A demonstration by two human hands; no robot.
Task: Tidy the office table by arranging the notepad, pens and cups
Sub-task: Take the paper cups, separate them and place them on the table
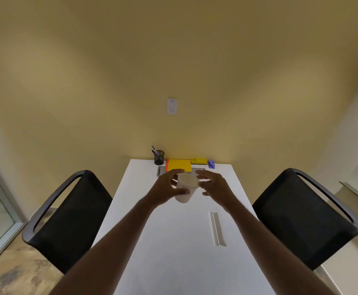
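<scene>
A white paper cup with a lid is held over the middle of the white table. My left hand grips its side, thumb across the front. My right hand hovers just right of the lid, fingers spread and curled, apparently not holding the cup. At the table's far end lies a yellow notepad with an orange edge. Left of it stands a black mesh pen holder with pens sticking out.
A yellow object and a small purple item sit right of the notepad. A grey cable slot is set in the table at right. Black office chairs stand at left and right. The wall is close behind.
</scene>
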